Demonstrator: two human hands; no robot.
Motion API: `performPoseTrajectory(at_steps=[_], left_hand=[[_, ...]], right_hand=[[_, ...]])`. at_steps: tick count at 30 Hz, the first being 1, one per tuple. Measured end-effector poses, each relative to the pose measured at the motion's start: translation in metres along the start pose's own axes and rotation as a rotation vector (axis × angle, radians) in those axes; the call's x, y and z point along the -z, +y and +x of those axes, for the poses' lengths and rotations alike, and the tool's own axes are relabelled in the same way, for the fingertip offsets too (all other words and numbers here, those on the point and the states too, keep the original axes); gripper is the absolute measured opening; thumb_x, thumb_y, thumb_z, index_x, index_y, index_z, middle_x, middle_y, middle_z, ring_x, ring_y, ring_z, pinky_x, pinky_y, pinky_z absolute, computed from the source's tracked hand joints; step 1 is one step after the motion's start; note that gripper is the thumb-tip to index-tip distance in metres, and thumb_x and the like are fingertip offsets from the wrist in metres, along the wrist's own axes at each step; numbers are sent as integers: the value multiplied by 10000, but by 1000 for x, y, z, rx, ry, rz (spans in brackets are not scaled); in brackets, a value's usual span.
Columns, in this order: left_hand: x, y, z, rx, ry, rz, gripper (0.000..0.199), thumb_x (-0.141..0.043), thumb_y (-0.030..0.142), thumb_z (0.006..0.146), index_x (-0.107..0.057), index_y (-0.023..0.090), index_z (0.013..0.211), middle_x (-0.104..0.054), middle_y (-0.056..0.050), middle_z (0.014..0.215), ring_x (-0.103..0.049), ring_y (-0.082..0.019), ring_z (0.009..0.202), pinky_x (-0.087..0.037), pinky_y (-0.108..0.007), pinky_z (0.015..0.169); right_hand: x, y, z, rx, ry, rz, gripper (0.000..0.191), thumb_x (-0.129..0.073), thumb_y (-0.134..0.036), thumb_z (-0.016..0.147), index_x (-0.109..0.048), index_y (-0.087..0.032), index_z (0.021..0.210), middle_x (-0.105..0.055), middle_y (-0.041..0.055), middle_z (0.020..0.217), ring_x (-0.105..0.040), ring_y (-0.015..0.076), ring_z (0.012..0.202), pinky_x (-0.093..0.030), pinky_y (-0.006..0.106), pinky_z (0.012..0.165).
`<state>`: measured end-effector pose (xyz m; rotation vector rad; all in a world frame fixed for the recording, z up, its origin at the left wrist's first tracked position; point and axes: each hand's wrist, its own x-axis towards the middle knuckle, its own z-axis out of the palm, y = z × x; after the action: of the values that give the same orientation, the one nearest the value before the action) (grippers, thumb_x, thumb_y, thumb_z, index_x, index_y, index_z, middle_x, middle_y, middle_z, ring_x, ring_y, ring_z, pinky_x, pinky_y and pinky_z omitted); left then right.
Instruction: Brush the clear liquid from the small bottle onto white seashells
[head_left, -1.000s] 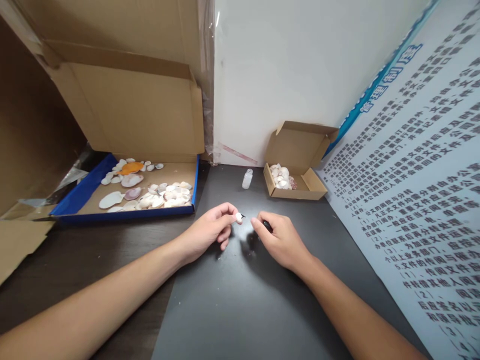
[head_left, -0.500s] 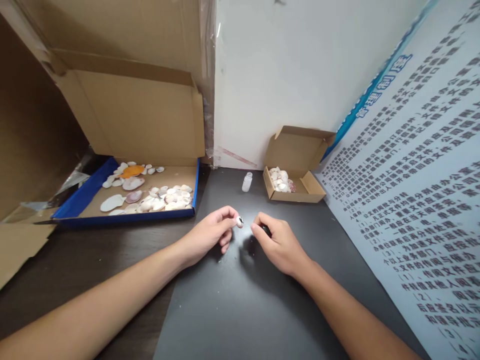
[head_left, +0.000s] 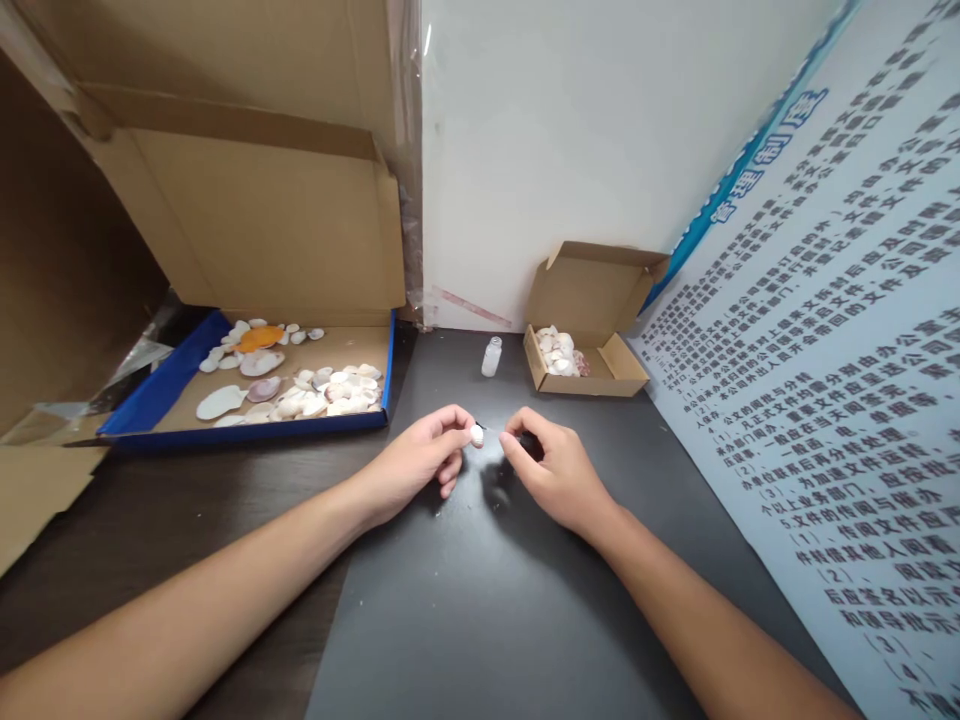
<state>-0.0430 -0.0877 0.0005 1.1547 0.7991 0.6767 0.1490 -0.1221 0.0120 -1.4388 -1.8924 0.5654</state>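
Note:
My left hand (head_left: pixel 431 452) pinches a small whitish seashell (head_left: pixel 477 435) between thumb and forefinger, its ribbed outer side facing me. Facing it, my right hand (head_left: pixel 555 465) is closed on a small brush (head_left: pixel 491 430) with a thin pale stem and a dark tip. A black part of it shows within the curled fingers; the rest is hidden. The brush tip lies at the far edge of the shell, and I cannot tell whether they touch. Beyond both hands stands a small clear bottle (head_left: pixel 491 358) with whitish contents and no cap on it.
At the left, an open blue-edged cardboard box (head_left: pixel 247 436) holds many loose shells, one of them orange (head_left: pixel 259 338). A smaller open carton (head_left: pixel 589 385) with white and pinkish shells stands back right. Small crumbs dot the dark grey mat (head_left: pixel 450 620). A printed board (head_left: pixel 825 400) borders the right side.
The shell has turned in my left hand, so its ribbed outside faces me. The brush's dark tip has shifted to the shell's far side. The camera view has moved slightly.

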Motion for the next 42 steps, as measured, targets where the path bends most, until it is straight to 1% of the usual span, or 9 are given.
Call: performPoseTrajectory(at_steps=[6,12,18,21,25,29,34,40,42], left_hand=[[-2,1,0,-6,13,-11,136,-559,337,872,-497,217,872,-388,101,475,-361,-81,404,-393,-184,432],[0,0,0,-6,6,-10,128,-561,329,871,-505,214,877,-404,97,517,-379,-74,411,-399,-187,442],[0,0,0,1,11,-2,125,-558,328,875,-503,216,886,-399,100,494,-393,-81,404,-394,-187,441],[-1,1,-1,3,17,2,121,-554,321,878,-504,212,878,-398,99,481,-395,-79,405,-389,-180,443],[-1,2,-1,16,17,-3,150,-576,347,876,-507,213,876,-400,100,475,-393,-77,401,-389,-175,434],[-2,1,-1,18,37,-40,154,-581,348,863,-497,219,867,-373,111,439,-343,-78,375,-386,-176,406],[-2,0,0,20,75,-90,154,-611,316,835,-513,204,873,-424,95,455,-365,-70,391,-363,-158,413],[-3,6,-1,40,66,-109,177,-658,315,791,-546,186,837,-398,92,468,-331,-61,409,-367,-161,404],[-4,7,-1,37,69,-118,186,-669,319,784,-548,186,831,-398,94,477,-337,-59,407,-371,-164,400]], right_hand=[[0,-3,-2,66,25,37,141,-525,-276,920,-544,-199,803,-506,-38,654,-440,112,567,-338,230,565],[0,-4,-2,72,50,18,130,-543,-262,910,-575,-194,803,-518,-40,652,-436,105,552,-342,227,560],[0,-8,-3,94,64,26,131,-545,-256,899,-593,-192,795,-544,-28,659,-445,111,559,-355,230,566],[1,-5,0,46,28,-18,134,-545,-257,893,-598,-196,786,-549,-29,649,-457,117,566,-349,235,570],[2,0,3,-47,68,-58,166,-541,-271,898,-588,-197,757,-545,-31,627,-458,121,562,-330,241,560],[3,-5,-1,51,58,-15,141,-544,-261,901,-600,-195,789,-542,-29,643,-449,117,561,-344,237,565],[3,-12,-6,116,30,46,132,-515,-257,931,-619,-197,875,-547,-26,678,-455,115,567,-348,230,559],[0,-8,-4,-1,66,-3,133,-523,-262,916,-603,-200,830,-508,-45,608,-437,112,528,-316,236,540],[0,-6,-3,0,67,15,142,-517,-269,916,-599,-201,821,-496,-49,598,-439,112,525,-320,234,539]])
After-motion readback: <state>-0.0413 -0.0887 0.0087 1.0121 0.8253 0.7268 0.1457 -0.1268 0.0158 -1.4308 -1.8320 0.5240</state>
